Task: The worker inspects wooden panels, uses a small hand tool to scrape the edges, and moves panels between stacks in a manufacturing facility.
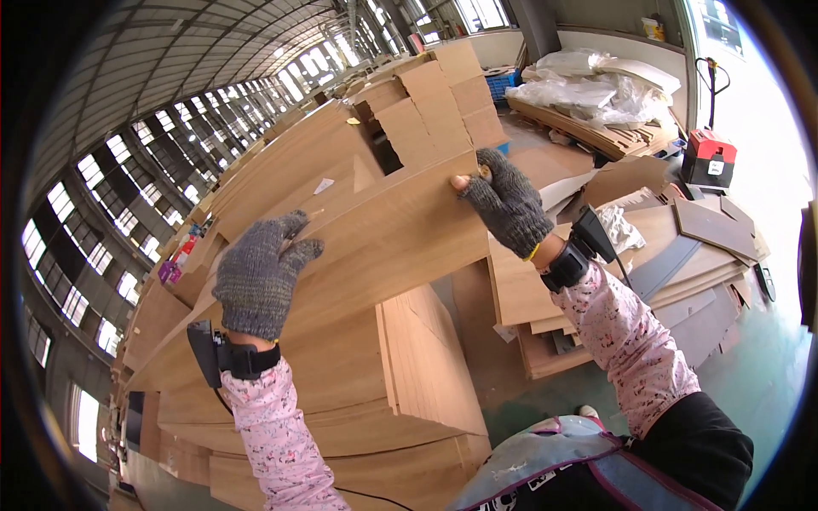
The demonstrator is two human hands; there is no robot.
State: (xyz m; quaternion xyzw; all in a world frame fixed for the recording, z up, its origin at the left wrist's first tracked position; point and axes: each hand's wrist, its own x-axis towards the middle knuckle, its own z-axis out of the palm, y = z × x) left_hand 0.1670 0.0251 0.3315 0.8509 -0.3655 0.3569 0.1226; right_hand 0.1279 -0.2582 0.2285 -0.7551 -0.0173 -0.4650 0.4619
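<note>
A long wood-grain board is held tilted in front of me, its upper edge rising to the right. My right hand, in a grey knitted glove with a bare thumb tip, is closed on the board's upper right corner, thumb on the near face. Toward the other end, my left hand, in a matching glove, is closed at the upper edge; some of its fingers are hidden. Below lies a stack of similar boards, with a pale board block standing out on its right side.
Torn cardboard boxes stand beyond the board. To the right are a pile of loose panels, plastic-wrapped sheets and a red-and-black pallet truck. A purple item sits at far left. Green floor shows at lower right.
</note>
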